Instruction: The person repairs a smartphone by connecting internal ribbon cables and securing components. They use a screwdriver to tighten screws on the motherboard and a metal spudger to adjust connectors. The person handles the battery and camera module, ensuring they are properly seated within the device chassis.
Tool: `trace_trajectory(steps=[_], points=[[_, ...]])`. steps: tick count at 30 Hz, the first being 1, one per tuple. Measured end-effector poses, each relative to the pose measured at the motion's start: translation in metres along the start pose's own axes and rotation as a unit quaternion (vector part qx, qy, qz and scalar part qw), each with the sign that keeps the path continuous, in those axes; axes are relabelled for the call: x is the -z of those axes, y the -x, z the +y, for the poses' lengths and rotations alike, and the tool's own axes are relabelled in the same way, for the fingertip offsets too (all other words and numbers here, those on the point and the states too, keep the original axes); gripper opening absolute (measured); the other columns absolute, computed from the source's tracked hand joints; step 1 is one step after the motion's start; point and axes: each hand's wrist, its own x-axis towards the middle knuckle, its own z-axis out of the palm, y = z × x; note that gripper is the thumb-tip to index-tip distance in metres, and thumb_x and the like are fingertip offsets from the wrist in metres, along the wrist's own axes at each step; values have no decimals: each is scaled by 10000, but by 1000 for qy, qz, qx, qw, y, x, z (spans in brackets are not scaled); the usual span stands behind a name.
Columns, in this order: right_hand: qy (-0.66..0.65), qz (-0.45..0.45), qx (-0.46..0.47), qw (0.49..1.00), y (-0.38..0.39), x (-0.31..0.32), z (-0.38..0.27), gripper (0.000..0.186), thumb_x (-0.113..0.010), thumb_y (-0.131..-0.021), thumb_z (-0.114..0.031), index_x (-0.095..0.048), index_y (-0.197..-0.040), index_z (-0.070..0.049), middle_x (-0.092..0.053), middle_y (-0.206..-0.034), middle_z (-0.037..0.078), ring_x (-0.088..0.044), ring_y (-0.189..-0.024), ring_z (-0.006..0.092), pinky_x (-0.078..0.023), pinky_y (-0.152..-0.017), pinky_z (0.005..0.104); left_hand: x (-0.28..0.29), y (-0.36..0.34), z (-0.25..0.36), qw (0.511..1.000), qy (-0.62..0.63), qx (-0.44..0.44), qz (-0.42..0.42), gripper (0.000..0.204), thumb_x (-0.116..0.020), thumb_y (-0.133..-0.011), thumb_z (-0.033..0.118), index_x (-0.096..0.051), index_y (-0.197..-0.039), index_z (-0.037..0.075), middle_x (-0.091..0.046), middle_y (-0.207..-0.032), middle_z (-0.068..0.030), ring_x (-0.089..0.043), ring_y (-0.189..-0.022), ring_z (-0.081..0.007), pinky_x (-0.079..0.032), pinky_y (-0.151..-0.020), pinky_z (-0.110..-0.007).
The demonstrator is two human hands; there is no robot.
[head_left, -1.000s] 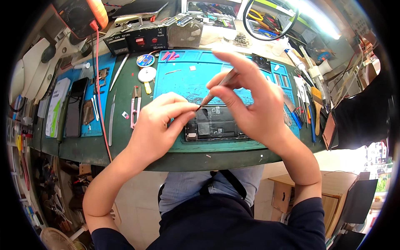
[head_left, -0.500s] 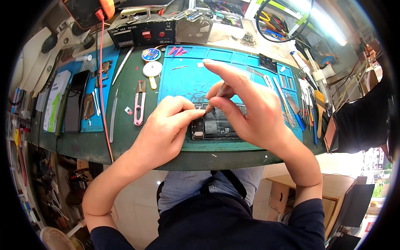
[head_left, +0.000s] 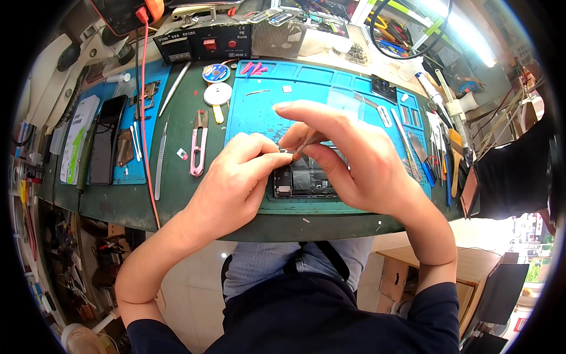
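Note:
An opened phone [head_left: 303, 180] lies on the blue work mat, its dark inside facing up. Much of it is covered by my hands. My right hand [head_left: 359, 159] pinches a slim, brownish metallic tool [head_left: 309, 141] between thumb and fingers, with the index finger stretched out above. The tool slants down to the phone's upper left part; its exact kind is unclear. My left hand [head_left: 230, 180] is closed, thumb and index fingertip pressed together right beside the tool's lower end. Whatever sits between those fingertips is too small to make out.
Left of the mat [head_left: 253, 118] lie pink-handled snips [head_left: 197, 144], tweezers [head_left: 161, 156] and two spools, one being a white spool [head_left: 217, 94]. Another phone [head_left: 108, 141] rests at far left. Brushes, blades and a wooden-handled brush [head_left: 455, 153] line the right side. A black power unit [head_left: 203, 44] stands behind.
The tool in my right hand has tilted lower, and the right index finger has come down a little and left. My left hand holds its pinch at nearly the same spot.

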Motion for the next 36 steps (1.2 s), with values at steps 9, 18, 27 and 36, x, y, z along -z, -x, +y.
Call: trace_trajectory(steps=[9,18,27,36], points=[[75,-39,-40,996,1,8,-5,566,-682,-936,82,-581,-1485,-16,-773,-1077,136,-771,-919,248,-619,-838,358,-2,0,-1,1000,-10,-8,12,365,-649,-841,-139,-718,-1180,-22,-654,-1055,-125,-626,-982,-328,-527,-858,-420],[49,-14,-36,998,0,1,-4,566,-750,-893,50,-652,-1441,-56,-767,-1080,133,-763,-893,254,-615,-822,361,-3,-2,-3,999,21,-19,32,267,-676,-912,-102,-720,-1159,-10,-667,-1046,-116,-630,-961,-314,-526,-833,-413],[-11,-6,-32,999,-4,1,-8,556,-744,-896,51,-651,-1434,-54,-761,-1042,143,-757,-879,264,-614,-791,360,-4,-4,-3,999,12,-20,37,222,-704,-918,-74,-725,-1132,-17,-680,-1036,-111,-632,-942,-304,-527,-810,-406],[17,25,-54,998,-3,-3,-7,591,-816,-877,-45,-651,-1444,-50,-773,-1140,146,-766,-892,228,-613,-758,353,-5,-4,-2,999,17,-3,46,259,-690,-909,-90,-729,-1152,-10,-666,-1019,-112,-628,-938,-300,-523,-810,-403]])
